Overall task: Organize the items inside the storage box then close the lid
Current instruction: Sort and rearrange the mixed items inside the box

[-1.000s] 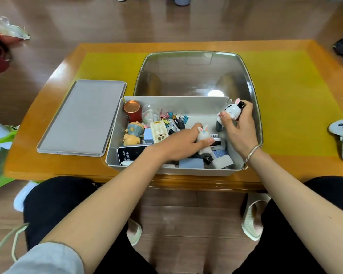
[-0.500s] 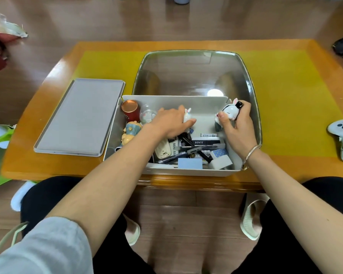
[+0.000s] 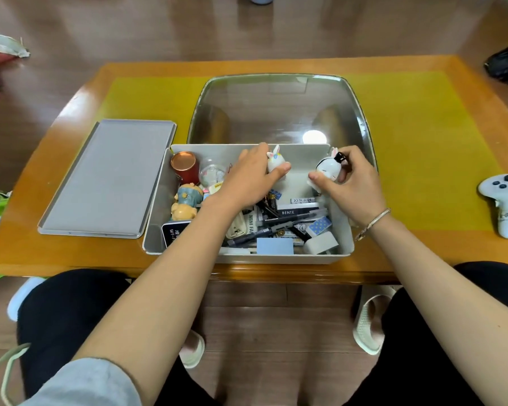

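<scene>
Gripping figurines: left hand [image 3: 248, 180] (right hand [image 3: 354, 183] too).

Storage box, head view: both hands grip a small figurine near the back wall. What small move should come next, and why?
Probably set the white bunny figurine, held by the left hand, upright on the bare floor by the back wall of the storage box, beside the black-eared figurine in the right hand. The front is cluttered, and the grey lid lies off.

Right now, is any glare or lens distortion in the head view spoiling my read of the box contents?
Head view: a bright lamp reflection sits on the glossy transparent panel behind the storage box, not on the contents; wide-angle bowing curves the table edge; box items read sharp, labels partly legible.
</scene>
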{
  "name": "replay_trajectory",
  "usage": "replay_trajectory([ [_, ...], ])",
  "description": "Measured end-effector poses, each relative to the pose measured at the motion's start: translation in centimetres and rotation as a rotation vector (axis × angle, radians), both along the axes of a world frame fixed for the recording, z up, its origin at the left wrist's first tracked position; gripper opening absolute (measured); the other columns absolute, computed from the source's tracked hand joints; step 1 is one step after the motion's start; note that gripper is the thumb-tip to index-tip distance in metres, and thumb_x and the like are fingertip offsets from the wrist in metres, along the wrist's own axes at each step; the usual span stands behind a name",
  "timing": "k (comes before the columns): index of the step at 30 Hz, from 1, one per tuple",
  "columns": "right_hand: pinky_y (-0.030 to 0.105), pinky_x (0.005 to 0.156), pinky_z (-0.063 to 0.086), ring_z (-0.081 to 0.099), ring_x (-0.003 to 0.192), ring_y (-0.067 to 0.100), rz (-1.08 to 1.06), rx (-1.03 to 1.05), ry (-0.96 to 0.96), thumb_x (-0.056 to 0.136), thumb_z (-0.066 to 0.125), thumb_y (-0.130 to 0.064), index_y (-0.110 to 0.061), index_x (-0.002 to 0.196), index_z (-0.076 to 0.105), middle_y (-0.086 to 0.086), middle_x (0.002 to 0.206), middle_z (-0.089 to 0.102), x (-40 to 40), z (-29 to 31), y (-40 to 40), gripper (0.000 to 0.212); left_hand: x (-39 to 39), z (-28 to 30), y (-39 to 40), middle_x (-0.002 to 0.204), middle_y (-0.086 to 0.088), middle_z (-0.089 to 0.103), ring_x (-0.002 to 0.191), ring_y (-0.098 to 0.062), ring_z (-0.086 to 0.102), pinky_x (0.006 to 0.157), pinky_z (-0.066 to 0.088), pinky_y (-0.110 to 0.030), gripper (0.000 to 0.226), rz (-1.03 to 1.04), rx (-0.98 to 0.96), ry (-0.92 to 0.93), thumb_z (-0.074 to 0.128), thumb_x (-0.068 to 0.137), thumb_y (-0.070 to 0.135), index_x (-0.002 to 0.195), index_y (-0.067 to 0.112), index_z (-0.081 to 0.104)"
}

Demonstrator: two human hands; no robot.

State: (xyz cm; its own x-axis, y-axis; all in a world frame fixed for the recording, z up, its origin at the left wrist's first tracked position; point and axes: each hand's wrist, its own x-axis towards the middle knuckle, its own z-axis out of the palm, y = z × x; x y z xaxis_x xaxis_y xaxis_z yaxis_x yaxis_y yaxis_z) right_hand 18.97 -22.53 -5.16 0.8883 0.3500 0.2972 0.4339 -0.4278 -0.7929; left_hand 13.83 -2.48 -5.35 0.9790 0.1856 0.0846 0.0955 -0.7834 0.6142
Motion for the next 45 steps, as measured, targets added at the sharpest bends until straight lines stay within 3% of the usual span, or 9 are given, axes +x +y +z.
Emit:
replay_trajectory([
  [4,0.021,0.057,0.036,0.037,0.052,0.011,0.110,0.028,0.060,0.074,0.077,-0.020,-0.021,0.098,0.048,-0.014,0.077,0.049,1.4,0.9,-0.5,0.038,0.1,-0.6,-1.2,0.100,-0.001,0.056,0.088,-0.017,0.051,0.067,0.035,-0.031,0.025,0.084,-0.204,-0.064,0.058,0.092,0.037,0.100,0.016,0.047],
  [8,0.021,0.060,0.037,0.040,0.051,0.014,0.191,-0.023,0.103,0.072,0.079,-0.013,-0.027,0.091,0.048,-0.015,0.086,0.049,2.2,1.9,-0.7,0.039,0.3,-1.5,-2.2,0.104,-0.003,0.058,0.092,-0.019,0.055,0.080,0.044,-0.033,0.022,0.125,-0.286,-0.119,0.063,0.091,0.021,0.108,0.012,0.052],
  [12,0.021,0.057,0.040,0.049,0.053,0.022,0.234,-0.014,0.136,0.070,0.082,-0.015,-0.030,0.086,0.048,-0.015,0.080,0.051,2.6,2.9,-0.3,0.040,0.5,-1.9,-2.2,0.106,-0.004,0.060,0.096,-0.020,0.054,0.080,0.040,-0.028,0.025,0.119,-0.242,-0.167,0.064,0.089,0.015,0.112,0.011,0.055],
  [15,0.035,0.057,0.051,0.063,0.060,0.039,0.243,-0.013,0.166,0.070,0.081,-0.013,-0.019,0.095,0.053,-0.004,0.081,0.057,2.9,3.4,0.2,0.038,0.5,-2.2,-2.3,0.106,0.001,0.058,0.094,-0.019,0.053,0.070,0.032,-0.026,0.027,0.064,-0.166,-0.100,0.059,0.093,0.022,0.116,0.013,0.051],
  [22,0.030,0.053,0.057,0.065,0.052,0.018,0.255,-0.028,0.297,0.072,0.079,-0.006,-0.009,0.100,0.054,0.004,0.080,0.060,3.7,3.9,0.9,0.038,0.7,-2.9,-2.5,0.111,-0.014,0.058,0.095,-0.035,0.056,0.070,0.035,-0.037,0.031,-0.021,0.158,0.048,0.047,0.098,0.032,0.119,0.010,0.043],
  [26,0.023,0.044,0.053,0.066,0.055,0.020,0.258,-0.096,0.295,0.075,0.076,-0.004,-0.012,0.098,0.058,0.006,0.086,0.054,3.8,4.1,1.2,0.030,0.7,-3.1,-2.5,0.109,-0.014,0.059,0.093,-0.034,0.055,0.066,0.031,-0.034,0.030,0.029,0.148,0.053,0.048,0.097,0.034,0.116,0.011,0.044],
  [28,0.015,0.042,0.049,0.062,0.049,0.005,0.244,-0.165,0.239,0.076,0.075,-0.005,-0.010,0.098,0.063,0.004,0.086,0.052,3.8,4.0,1.5,0.025,0.5,-3.1,-2.5,0.108,-0.012,0.061,0.093,-0.032,0.055,0.066,0.030,-0.032,0.031,0.060,0.121,0.037,0.051,0.096,0.035,0.117,0.012,0.046],
  [39,0.002,0.063,0.034,0.054,0.071,0.008,0.213,-0.420,-0.012,0.078,0.075,-0.017,-0.009,0.099,0.074,0.009,0.088,0.072,4.2,3.5,2.7,0.022,-0.4,-2.8,-1.7,0.097,-0.002,0.065,0.087,-0.020,0.057,0.073,0.044,-0.033,0.023,0.194,-0.129,-0.128,0.065,0.089,0.026,0.105,0.013,0.054],
  [45,0.024,0.080,0.042,0.066,0.082,0.020,0.159,-0.508,-0.066,0.076,0.076,-0.031,-0.016,0.090,0.073,0.005,0.085,0.073,4.7,3.2,3.5,0.021,-0.2,-2.6,-1.7,0.103,-0.005,0.057,0.091,-0.016,0.051,0.080,0.041,-0.027,0.024,0.234,-0.161,-0.197,0.069,0.086,0.022,0.104,0.009,0.059],
])
